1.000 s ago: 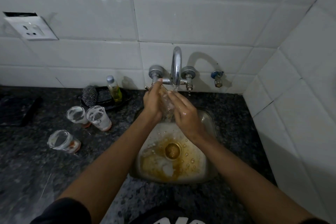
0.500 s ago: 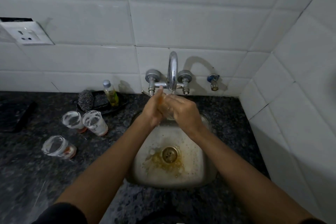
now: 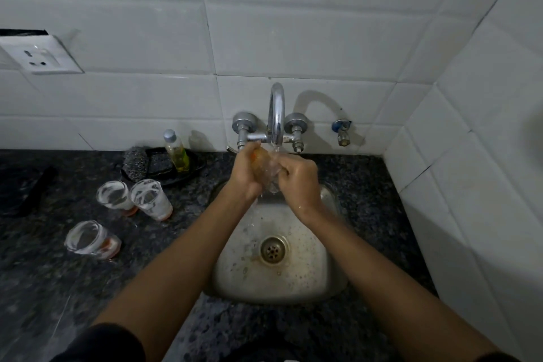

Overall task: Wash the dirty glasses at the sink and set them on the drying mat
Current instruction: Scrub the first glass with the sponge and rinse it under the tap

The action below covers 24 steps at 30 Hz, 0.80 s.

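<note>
Right, both hands are wrapping fingers round one glass (image 3: 269, 169) under the tap (image 3: 277, 114): left hand (image 3: 246, 175) is curling over its orange-tinted side, right hand (image 3: 298, 182) is gripping the clear side, water running over it above the sink (image 3: 279, 285). Best to be turning the glass so the stream is reaching inside, and gripping firmly since wet glass probably slips. Three soapy glasses (image 3: 133, 200) are waiting on the counter (image 3: 44, 273), well left of the hands. Drying mat location: can't tell.

Speckled dark granite counter (image 3: 73, 288), white tiles (image 3: 293, 23).
</note>
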Tool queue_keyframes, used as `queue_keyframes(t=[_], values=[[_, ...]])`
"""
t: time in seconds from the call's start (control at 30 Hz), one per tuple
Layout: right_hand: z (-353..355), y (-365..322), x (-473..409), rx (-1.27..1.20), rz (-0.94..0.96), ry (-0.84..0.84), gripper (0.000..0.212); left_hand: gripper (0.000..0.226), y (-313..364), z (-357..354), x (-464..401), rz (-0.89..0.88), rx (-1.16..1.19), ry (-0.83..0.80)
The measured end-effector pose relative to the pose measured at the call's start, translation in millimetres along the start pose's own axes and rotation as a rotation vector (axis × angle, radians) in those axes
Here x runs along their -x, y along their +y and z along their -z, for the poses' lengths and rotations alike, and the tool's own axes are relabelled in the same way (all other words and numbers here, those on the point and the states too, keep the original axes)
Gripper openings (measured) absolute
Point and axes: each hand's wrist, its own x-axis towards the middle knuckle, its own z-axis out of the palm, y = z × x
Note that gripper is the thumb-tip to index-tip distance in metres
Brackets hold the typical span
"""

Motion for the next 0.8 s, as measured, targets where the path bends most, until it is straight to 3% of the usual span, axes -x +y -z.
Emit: queue_keyframes(t=[0.07,0.1,0.2,0.27,0.3,0.37,0.47,0.53,0.63,0.7,0.8], values=[[-5.6,-3.4,-1.9,-0.148,-0.264,0.037,0.03,0.05,-3.7,3.3,-0.2,-0.017,0.071,-0.031],[-6.1,-4.2,-2.6,-0.174,-0.287,0.045,0.03,0.051,-5.2,4.1,1.4,-0.021,0.095,-0.036],[-0.6,-5.5,-3.2,-0.037,0.053,0.0,0.031,0.052,-3.1,6.2,-0.2,0.01,0.087,-0.106],[1.9,-1.3,-2.4,0.074,0.278,-0.056,0.033,0.043,-1.1,8.5,-5.6,0.01,-0.007,-0.038],[1.5,-0.6,-1.2,0.074,0.279,-0.059,0.033,0.035,-1.1,10.5,-9.8,-0.007,-0.022,0.018],[-0.1,-4.2,0.2,-0.012,0.101,-0.001,0.029,0.026,-1.8,13.1,-11.3,-0.056,-0.015,0.11],[-6.1,-6.7,-2.5,-0.036,-0.087,0.028,0.023,0.031,-8.0,12.7,-9.1,-0.086,0.148,0.143],[-7.1,-9.9,-2.3,0.008,0.014,-0.018,0.026,0.036,-12.1,13.0,-9.3,-0.079,0.267,0.086],[-2.2,-9.2,-2.1,0.087,0.229,-0.124,0.031,0.06,-10.9,10.6,-7.6,-0.017,0.11,0.0],[3.5,-5.1,-5.2,0.089,0.265,-0.111,0.03,0.046,-7.3,13.4,-11.2,-0.008,-0.006,0.037],[7.1,-6.8,-5.4,-0.014,0.125,-0.04,0.025,0.032,-4.9,15.3,-9.7,-0.062,-0.03,0.146]])
